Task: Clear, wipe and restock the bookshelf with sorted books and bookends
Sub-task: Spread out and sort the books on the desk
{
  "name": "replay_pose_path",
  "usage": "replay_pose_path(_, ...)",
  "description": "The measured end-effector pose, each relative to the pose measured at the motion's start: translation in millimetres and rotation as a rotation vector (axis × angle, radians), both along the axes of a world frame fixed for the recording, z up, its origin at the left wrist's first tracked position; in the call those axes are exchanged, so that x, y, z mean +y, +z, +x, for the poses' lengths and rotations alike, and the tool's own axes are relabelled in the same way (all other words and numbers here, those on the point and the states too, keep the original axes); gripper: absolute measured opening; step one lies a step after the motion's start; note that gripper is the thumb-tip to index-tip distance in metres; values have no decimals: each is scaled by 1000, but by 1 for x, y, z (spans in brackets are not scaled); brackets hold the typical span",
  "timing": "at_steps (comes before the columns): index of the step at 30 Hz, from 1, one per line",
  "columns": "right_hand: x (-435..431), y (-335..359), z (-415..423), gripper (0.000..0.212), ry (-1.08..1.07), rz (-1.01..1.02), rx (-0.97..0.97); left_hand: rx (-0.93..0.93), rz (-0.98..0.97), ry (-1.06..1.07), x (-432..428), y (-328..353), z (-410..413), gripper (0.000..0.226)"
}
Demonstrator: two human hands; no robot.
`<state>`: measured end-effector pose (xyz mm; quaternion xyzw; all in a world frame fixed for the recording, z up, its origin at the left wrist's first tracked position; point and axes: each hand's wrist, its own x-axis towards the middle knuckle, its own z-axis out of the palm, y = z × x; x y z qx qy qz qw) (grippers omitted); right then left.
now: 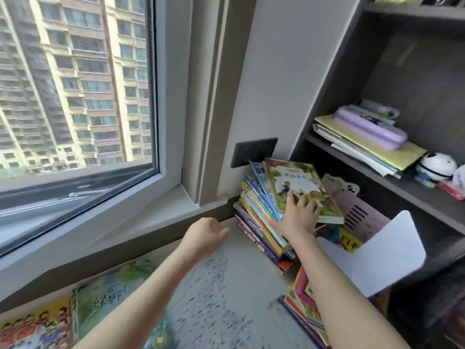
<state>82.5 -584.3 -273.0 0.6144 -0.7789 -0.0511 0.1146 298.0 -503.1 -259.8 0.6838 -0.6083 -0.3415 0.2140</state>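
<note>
Bookshelf point(352, 159) part cleared; wiping and restocking yet to come, by the look of it.

Head view: right hand point(299, 215) grasping green-cover book point(302, 187) atop leaning stack point(259, 217) on desk point(246, 273) by wall, fingers curled on cover. Left hand point(208, 233) hovering apart, loosely curled, nothing held. More books point(100, 298) flat on desk; white bookend point(382, 253) off the shelf. Left on shelf: papers point(364, 149), purple case point(370, 127), panda toy point(435, 167). No cloth seen.

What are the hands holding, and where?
The right hand rests on the green book, on its cover near the lower corner; a grip cannot be told. The left hand holds nothing.
</note>
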Motion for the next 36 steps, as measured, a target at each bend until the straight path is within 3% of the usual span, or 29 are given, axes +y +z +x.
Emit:
replay_pose_path(5,-8,12,-13,71,175,-75,7,676,193,122,-36,-8,-40,28)
replay_pose_path(8,-6,29,-19,59,212,-154,-91,930,362,136,-57,-14,-65,52)
replay_pose_path(14,31,39,4,57,294,-182,-154,1288,558,186,-81,-11,-94,101)
replay_pose_path(17,66,17,26,68,337,-203,-150,1550,567,133,-83,0,-83,77)
replay_pose_path(19,90,10,44,83,391,-126,-150,1504,508,144,-73,3,-68,42)
replay_pose_path(21,114,12,55,90,450,5,-213,1323,479,194,-55,-4,-53,17)
replay_pose_path(22,126,13,54,85,477,104,-261,1274,470,219,-43,-10,-43,15)
replay_pose_path(24,145,27,44,70,443,216,-569,1279,466,260,-15,-26,-20,15)
replay_pose_path(26,156,32,33,66,329,41,-831,1302,459,320,19,-40,8,9)
replay_pose_path(27,155,26,27,74,257,-42,-833,1313,466,350,36,-46,19,14)
replay_pose_path(28,159,16,28,87,164,2,-867,1317,478,386,59,-55,33,19)
replay_pose_path(31,173,-38,43,116,-161,449,-1458,1357,550,439,122,-81,54,17)
replay_pose_path(33,193,-70,59,104,-314,604,-1754,1366,609,455,157,-99,63,16)
replay_pose_path(36,226,-103,67,42,-279,519,-1807,1263,684,496,195,-123,69,13)
